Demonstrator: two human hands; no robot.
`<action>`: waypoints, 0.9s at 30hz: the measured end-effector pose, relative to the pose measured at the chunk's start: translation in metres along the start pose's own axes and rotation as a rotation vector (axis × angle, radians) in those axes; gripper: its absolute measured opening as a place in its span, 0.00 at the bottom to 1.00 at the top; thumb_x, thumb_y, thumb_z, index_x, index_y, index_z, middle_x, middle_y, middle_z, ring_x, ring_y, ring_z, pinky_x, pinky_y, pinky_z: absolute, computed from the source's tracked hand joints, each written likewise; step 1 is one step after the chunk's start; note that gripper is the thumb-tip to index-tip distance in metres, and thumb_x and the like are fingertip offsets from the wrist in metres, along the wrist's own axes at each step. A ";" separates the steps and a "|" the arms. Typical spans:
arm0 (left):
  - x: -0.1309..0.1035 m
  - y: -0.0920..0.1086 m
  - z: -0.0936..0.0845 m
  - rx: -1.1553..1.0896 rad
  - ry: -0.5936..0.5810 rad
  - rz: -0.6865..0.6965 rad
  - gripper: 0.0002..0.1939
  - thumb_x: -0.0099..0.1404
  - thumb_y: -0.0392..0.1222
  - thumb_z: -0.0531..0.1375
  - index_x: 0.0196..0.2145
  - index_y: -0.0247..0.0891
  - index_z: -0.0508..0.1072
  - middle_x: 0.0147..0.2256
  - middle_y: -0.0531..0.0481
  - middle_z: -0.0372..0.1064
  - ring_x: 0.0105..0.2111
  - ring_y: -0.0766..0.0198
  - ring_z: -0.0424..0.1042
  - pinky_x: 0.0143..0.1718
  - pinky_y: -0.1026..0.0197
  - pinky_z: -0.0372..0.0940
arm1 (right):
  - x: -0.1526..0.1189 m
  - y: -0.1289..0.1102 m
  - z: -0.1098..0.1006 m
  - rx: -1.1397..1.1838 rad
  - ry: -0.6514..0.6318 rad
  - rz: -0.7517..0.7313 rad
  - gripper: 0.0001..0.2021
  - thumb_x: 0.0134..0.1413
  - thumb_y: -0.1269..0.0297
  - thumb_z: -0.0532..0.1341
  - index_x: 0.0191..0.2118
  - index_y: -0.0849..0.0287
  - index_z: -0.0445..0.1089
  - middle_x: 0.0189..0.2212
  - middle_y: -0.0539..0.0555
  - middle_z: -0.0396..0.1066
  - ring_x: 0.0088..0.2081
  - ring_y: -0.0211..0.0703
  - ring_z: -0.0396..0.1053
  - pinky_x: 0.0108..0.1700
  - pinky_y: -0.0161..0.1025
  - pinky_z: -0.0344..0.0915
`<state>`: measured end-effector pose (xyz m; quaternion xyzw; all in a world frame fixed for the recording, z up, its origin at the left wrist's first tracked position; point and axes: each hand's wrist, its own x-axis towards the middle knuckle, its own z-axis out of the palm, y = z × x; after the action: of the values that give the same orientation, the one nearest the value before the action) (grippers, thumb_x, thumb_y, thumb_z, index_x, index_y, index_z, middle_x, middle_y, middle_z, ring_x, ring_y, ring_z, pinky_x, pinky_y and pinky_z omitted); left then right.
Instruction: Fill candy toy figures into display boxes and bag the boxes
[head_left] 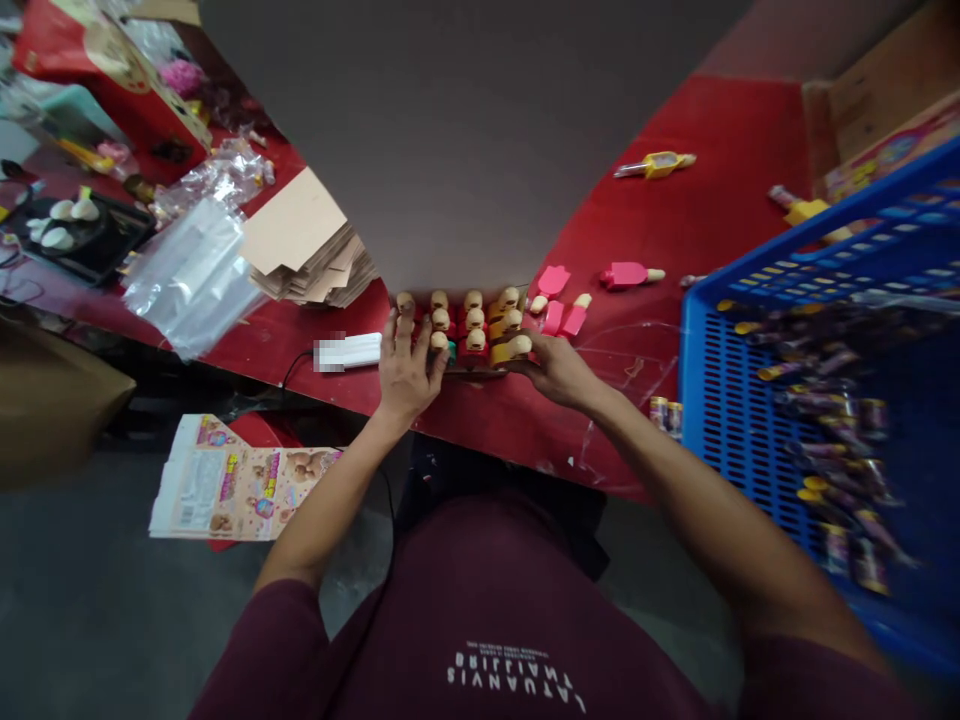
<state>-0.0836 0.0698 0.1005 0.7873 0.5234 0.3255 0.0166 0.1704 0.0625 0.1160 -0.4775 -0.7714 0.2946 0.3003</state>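
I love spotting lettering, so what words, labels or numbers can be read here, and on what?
"LATUANVIS", upside down, on the maroon shirt.
"BRILLIANT", probably, same shirt; its smallest line is unreadable.
Printed packaging sheets: lettering too blurred.
Small tubes in the blue basket: labels too small.

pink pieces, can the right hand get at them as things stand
Probably yes: the pink pieces lie just beyond the right hand, with nothing seen in between, though its fingertips are at a yellow piece.
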 end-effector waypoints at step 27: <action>0.059 -0.011 -0.049 -0.427 0.378 -0.230 0.31 0.73 0.56 0.34 0.69 0.42 0.38 0.68 0.38 0.47 0.63 0.57 0.59 0.60 0.47 0.61 | 0.008 -0.014 0.026 0.064 0.810 0.053 0.22 0.64 0.49 0.52 0.57 0.57 0.62 0.49 0.63 0.68 0.50 0.51 0.68 0.50 0.52 0.67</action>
<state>-0.1043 0.1087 0.1646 0.6271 0.5226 0.5648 0.1210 0.1409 0.0600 0.1110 -0.5651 -0.5685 0.1143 0.5869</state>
